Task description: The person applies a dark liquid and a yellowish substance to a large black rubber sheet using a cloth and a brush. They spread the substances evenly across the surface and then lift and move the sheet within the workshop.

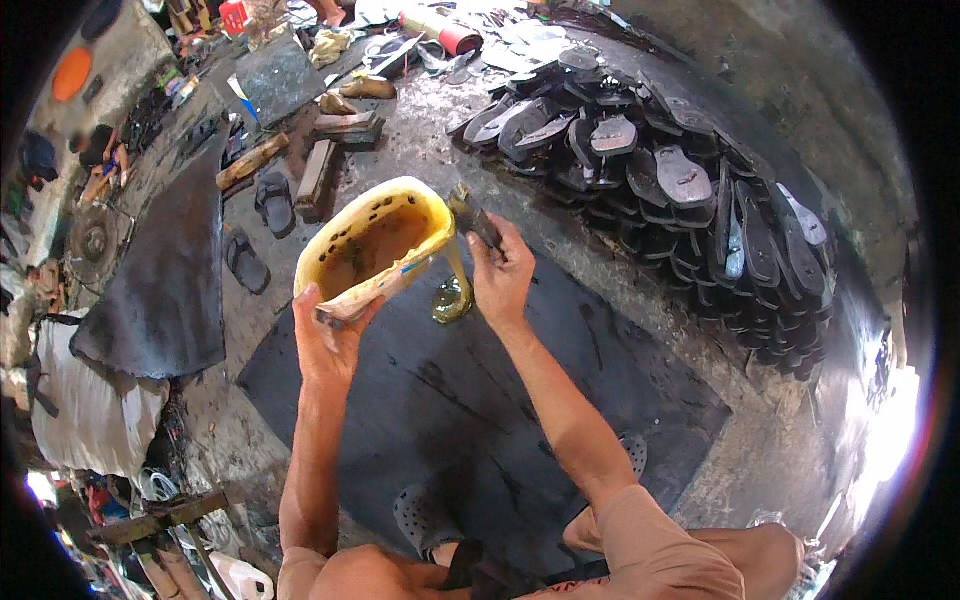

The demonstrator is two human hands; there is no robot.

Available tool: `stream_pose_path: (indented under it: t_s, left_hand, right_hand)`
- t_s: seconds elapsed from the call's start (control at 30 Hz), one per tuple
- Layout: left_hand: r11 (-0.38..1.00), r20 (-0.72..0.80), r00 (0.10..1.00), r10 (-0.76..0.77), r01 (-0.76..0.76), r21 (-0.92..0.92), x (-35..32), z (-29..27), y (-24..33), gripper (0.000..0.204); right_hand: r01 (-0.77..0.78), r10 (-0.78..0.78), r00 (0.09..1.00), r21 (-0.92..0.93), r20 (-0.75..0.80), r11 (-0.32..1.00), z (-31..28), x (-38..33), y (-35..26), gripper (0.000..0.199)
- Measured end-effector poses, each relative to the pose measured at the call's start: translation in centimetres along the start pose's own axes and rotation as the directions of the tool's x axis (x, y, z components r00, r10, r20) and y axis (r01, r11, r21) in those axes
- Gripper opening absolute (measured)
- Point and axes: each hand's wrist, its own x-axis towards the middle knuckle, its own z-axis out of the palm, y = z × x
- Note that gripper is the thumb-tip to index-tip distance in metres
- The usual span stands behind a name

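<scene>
My left hand (335, 335) grips the near end of a yellow plastic container (318, 262) and holds it tilted to the right. Brownish residue coats its inside, and dark holes or spots run along its far wall. Thick yellowish liquid (452, 300) runs from its right lip and pools on the black sheet (430, 400) below. In my right hand (503, 270), closed, is a dark brush-like tool (478, 222), its yellowish sticky tip up beside the container's lip. My feet, in grey perforated clogs (415, 515), are on the near part of the sheet.
A large heap of black and grey sandal soles (690, 180) fills the right side. On the left are two dark slippers (274, 204), wooden blocks (318, 175), a curved dark sheet (165, 290) and a pale sack (95, 400). A red-ended cylinder (458, 40) lies at the back.
</scene>
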Motion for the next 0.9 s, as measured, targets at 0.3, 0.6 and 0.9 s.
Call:
stream_pose_path:
  t_s: [0.3, 0.6, 0.9]
  left_hand:
    - [0.963, -0.149, 0.987, -0.062, 0.020, -0.268, -1.9, 2.0, -0.5, 0.087]
    - [0.837, -0.357, 0.928, 0.109, -0.279, -0.470, -10.2, -16.9, 6.2, 0.083]
    - [0.818, -0.856, 0.464, 0.228, -0.568, -0.090, -22.3, -43.0, 9.5, 0.078]
  right_hand:
    - [0.426, -0.312, 0.887, -0.346, 0.339, 0.836, -0.4, -4.8, -0.8, 0.060]
    - [0.597, 0.073, 0.517, -0.420, 0.853, 0.684, -3.6, 4.1, 3.9, 0.045]
    - [0.783, 0.148, 0.144, -0.204, 0.978, 0.588, 3.4, 0.9, 12.0, 0.029]
